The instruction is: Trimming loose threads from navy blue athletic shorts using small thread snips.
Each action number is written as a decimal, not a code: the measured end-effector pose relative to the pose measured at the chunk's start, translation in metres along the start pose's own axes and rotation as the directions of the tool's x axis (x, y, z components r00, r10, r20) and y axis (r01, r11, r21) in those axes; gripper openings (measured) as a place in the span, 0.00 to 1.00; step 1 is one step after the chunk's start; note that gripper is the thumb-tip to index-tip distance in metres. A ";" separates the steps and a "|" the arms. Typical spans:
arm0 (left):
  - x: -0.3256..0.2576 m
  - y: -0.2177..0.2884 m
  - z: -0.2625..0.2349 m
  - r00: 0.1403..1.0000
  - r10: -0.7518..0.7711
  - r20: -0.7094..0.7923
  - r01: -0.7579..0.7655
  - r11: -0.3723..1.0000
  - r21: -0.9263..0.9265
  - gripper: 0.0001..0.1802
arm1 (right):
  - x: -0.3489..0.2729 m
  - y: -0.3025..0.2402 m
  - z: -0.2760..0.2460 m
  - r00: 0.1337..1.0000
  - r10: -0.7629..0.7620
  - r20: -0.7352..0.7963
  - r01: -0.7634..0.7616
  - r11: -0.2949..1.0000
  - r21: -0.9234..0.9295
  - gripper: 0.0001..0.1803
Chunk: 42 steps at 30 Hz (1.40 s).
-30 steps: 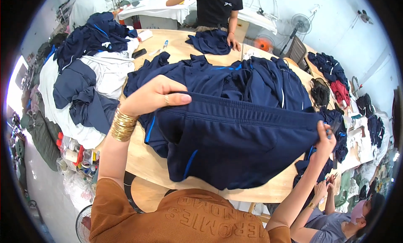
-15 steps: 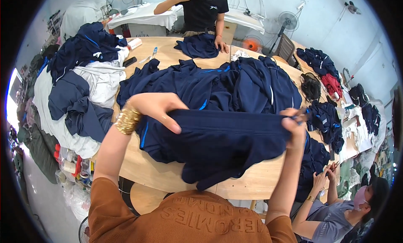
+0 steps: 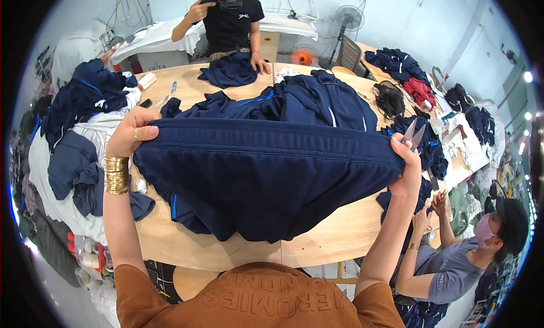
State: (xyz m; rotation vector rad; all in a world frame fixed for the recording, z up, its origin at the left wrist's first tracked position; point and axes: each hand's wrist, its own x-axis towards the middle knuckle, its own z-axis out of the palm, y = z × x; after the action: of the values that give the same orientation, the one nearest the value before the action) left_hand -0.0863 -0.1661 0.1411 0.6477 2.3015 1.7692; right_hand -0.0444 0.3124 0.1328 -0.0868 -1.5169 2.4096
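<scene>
A navy garment (image 3: 266, 180) with a wide stitched waistband hangs stretched between my two hands above the table. My left hand (image 3: 135, 134) pinches one end of the waistband, its thumb on top. At the other end my right hand (image 3: 406, 161) grips the waistband and also holds small thread snips (image 3: 416, 134), blades pointing up. The garment's lower part droops toward the near table edge. Behind it lies a heap of navy garments (image 3: 323, 101) with blue and white piping, partly hidden by the stretched cloth.
Across the wooden table (image 3: 226, 254) stands a person in a black shirt (image 3: 235, 24), one hand on navy cloth (image 3: 229, 70). Another person in grey (image 3: 447, 271) works at the right. Piles of white and navy cloth (image 3: 71, 158) lie left. A black bag (image 3: 389, 99) sits at the right.
My hands have moved apart and pulled the waistband taut. The left hand, open-looking before, now pinches its end. The snips' blades now show clearly, and the view has shifted to the right.
</scene>
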 end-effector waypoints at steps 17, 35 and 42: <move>0.004 0.000 -0.008 0.999 0.032 -0.026 -0.032 0.999 0.002 0.21 | -0.006 -0.010 -0.003 0.994 0.001 0.106 0.003 0.999 -0.037 0.05; 0.139 -0.044 0.032 0.816 0.569 -0.103 -0.073 0.278 0.958 0.15 | 0.140 0.074 0.034 0.808 -0.505 0.303 0.427 0.148 -0.892 0.19; 0.022 -0.134 0.093 0.938 0.255 -0.234 -0.087 0.828 0.554 0.08 | -0.003 0.182 -0.075 0.892 -0.169 0.419 0.452 0.379 -0.808 0.05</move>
State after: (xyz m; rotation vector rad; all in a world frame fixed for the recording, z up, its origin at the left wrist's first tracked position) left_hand -0.1011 -0.1021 -0.0097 0.7282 3.0891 1.3420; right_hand -0.0651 0.3042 -0.0629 0.3126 -2.5150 1.0838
